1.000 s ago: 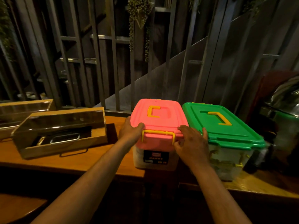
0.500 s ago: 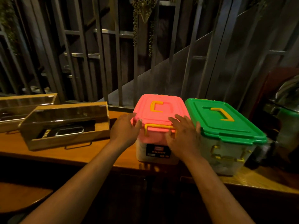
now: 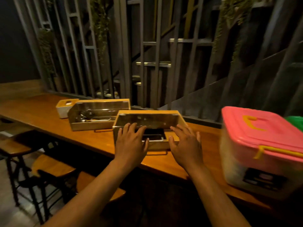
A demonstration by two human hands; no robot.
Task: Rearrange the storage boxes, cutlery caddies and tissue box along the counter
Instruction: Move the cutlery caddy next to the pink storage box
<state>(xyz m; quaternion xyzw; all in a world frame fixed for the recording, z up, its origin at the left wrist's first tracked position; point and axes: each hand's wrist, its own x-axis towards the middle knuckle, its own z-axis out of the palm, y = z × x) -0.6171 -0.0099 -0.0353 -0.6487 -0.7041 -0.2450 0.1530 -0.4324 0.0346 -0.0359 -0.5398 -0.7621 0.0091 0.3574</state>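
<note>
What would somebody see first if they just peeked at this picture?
Probably the bright pink box at the right end of the counter, with a bit of green lid behind it. Next, the two hands, left and right, spread open at the near caddy in the middle.

Open hands (image 3: 131, 144) at cutlery caddy (image 3: 148, 119)

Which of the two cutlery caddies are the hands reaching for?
The nearer cutlery caddy, beside the pink-lidded box. Both open hands, left hand and right hand, are at its front; the farther caddy sits untouched.
</note>
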